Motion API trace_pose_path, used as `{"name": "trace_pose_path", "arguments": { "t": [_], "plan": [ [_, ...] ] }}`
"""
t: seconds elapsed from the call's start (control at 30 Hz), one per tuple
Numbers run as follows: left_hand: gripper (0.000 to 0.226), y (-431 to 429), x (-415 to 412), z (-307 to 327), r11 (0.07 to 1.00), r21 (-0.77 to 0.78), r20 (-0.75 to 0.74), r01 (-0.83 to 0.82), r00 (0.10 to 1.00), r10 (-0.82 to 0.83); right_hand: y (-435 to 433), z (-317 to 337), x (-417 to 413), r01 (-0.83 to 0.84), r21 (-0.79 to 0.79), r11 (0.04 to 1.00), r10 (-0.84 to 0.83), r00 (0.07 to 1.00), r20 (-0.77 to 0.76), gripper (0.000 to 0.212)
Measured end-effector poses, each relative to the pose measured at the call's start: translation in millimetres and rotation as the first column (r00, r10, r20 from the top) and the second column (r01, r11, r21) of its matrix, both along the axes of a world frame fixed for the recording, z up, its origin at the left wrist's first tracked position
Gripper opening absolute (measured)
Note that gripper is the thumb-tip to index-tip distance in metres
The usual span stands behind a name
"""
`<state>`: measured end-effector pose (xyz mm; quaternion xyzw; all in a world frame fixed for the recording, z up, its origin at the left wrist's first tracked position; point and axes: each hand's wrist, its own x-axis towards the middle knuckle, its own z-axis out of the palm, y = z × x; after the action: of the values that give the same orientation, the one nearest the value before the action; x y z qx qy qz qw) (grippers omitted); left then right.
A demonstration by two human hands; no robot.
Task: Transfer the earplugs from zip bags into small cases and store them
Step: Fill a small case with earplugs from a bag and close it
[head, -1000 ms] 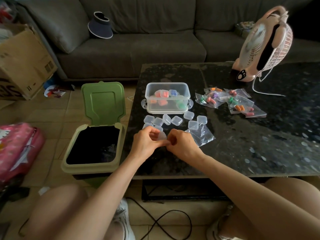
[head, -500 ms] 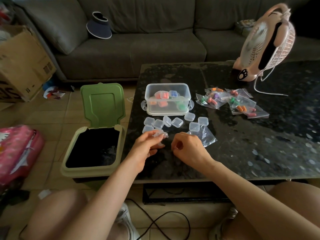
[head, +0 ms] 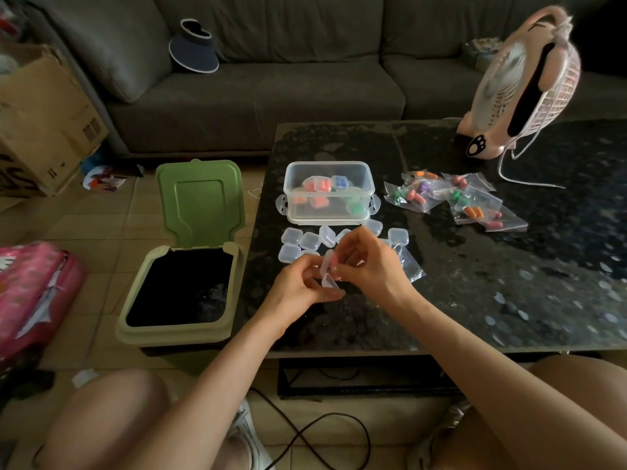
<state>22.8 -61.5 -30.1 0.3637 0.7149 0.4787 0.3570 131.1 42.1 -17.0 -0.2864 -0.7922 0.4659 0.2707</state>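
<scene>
In the head view your two hands meet low over the near part of the surface (head: 475, 293). Your left hand (head: 298, 290) pinches a small clear case (head: 326, 272) with its lid hinged up. The fingertips of your right hand (head: 373, 266) are closed on what looks like a pink earplug (head: 334, 258) at the mouth of that case. Most of the plug is hidden behind your fingers.

The main risk is the plug getting away from you. If it is foam it will likely spring back, so letting go before the lid is down could pop it out of the shallow case. The open bin (head: 190, 293) sits just to the left of your left hand, below the surface edge, and a plug that bounces that way may land in it or on the floor. The case is held by fingertips alone, so pushing hard with the right hand could twist it out of the left. Closing the lid on a plug that sticks out would probably leave it unlatched.

The empty cases (head: 300, 240) lie just beyond your left hand, some hidden behind your right. The storage box (head: 327, 184) holding filled cases stands past them, straight ahead of both hands. A flat empty bag (head: 409, 266) lies touching the far side of your right hand. The full zip bags (head: 454, 198) lie well beyond and to the right of it.
</scene>
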Motion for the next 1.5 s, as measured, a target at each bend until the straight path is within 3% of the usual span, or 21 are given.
{"name": "trace_pose_path", "arguments": {
  "t": [0.17,0.47,0.73,0.83,0.97,1.1,1.33,1.5],
  "plan": [
    [0.046,1,-3,0,0.995,0.070,0.013,-0.071,0.997,0.070,-4,-4,1,-0.089,0.146,0.985,0.079,0.994,0.076,0.014],
    [0.042,0,-4,5,0.992,0.116,-0.003,-0.053,0.999,0.054,3,5,6,-0.177,0.326,0.929,0.148,0.983,0.113,0.011],
    [0.039,2,-5,5,0.988,0.125,-0.087,-0.087,0.991,0.098,6,-2,6,-0.260,0.522,0.812,0.208,0.965,0.156,0.033],
    [0.040,2,-7,4,0.987,0.128,-0.060,-0.097,0.993,0.105,6,1,6,-0.245,0.477,0.844,0.203,0.969,0.137,0.036],
    [0.039,1,-8,4,0.985,0.147,-0.051,-0.088,0.994,0.096,10,9,7,-0.160,0.369,0.915,0.144,0.987,0.072,0.022],
    [0.039,2,-5,3,0.988,0.143,-0.069,-0.054,0.996,0.065,12,11,8,-0.060,0.264,0.963,0.068,0.997,-0.020,0.026],
    [0.042,3,-5,3,0.983,0.172,-0.027,-0.059,0.998,0.064,8,3,5,-0.109,0.369,0.923,0.115,0.993,0.006,0.032],
    [0.043,2,-7,2,0.975,0.208,-0.005,-0.077,0.997,0.080,9,7,7,-0.071,0.306,0.949,0.078,0.997,-0.010,0.028]
  ]
}}
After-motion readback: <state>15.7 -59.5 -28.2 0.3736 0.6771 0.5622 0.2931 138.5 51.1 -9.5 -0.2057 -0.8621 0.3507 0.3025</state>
